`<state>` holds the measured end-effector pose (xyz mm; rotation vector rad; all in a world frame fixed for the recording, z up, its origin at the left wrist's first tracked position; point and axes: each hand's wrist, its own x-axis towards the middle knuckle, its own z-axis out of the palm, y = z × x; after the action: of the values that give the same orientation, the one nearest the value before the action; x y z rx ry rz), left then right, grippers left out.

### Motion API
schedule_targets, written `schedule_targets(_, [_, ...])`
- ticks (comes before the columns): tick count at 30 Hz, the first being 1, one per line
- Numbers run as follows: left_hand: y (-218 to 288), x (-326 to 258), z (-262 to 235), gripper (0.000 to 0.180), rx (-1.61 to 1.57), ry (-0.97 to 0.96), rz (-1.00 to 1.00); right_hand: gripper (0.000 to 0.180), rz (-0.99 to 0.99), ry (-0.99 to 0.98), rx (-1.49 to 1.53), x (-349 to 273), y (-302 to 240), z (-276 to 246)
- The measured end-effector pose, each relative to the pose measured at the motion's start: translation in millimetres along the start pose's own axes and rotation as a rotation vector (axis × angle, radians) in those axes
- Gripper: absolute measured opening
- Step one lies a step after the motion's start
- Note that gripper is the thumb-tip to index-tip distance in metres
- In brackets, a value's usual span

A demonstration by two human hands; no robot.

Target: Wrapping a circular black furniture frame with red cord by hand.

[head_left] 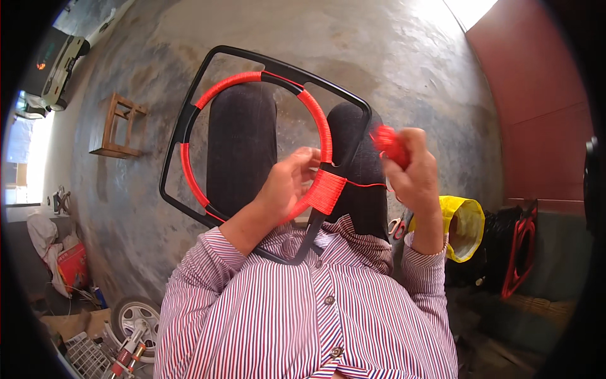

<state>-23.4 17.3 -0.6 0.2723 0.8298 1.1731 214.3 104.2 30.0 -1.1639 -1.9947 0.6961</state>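
Left hand (291, 183) closed on the ring (189, 170), fingers wrapped over its lower right arc, right beside the thick band of red cord (327, 191) windings. Right hand (410, 170) shut around a small red cord bundle (390, 144); a taut strand runs from it to the windings. Ring sits inside a black frame (172, 151), upright over the person's knees (243, 145), bottom corner resting against the striped shirt (303, 316). Cord covers most of the ring; lower left stretch partly bare black.

Outward: concrete floor (379, 57). Scissors (398, 226) just right of the knees, yellow bag (466, 224) beyond, another red-wrapped frame (521, 249) further right. Wooden stool (120, 126) to the left, wheel (136, 316) lower left.
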Motion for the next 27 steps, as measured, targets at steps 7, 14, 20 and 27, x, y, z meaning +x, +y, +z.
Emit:
schedule_targets(7, [-11, -5, 10, 0.031, 0.36, 0.071, 0.48, 0.041, -0.649, -0.072, -0.375, 19, -50, 54])
schedule_targets(14, [-8, 3, -6, 0.035, 0.209, 0.155, 0.176, 0.039, -0.183, 0.175, -0.043, -8, 6, 36])
schedule_targets(20, [-3, -2, 8, 0.047, 0.059, -0.075, 0.076, 0.036, -0.215, -0.183, -0.17, -25, -1, 47])
schedule_targets(27, [0, -4, 11, 0.047, -0.005, -0.092, -0.027, 0.038, -0.115, -0.043, 0.141, -29, 6, 54])
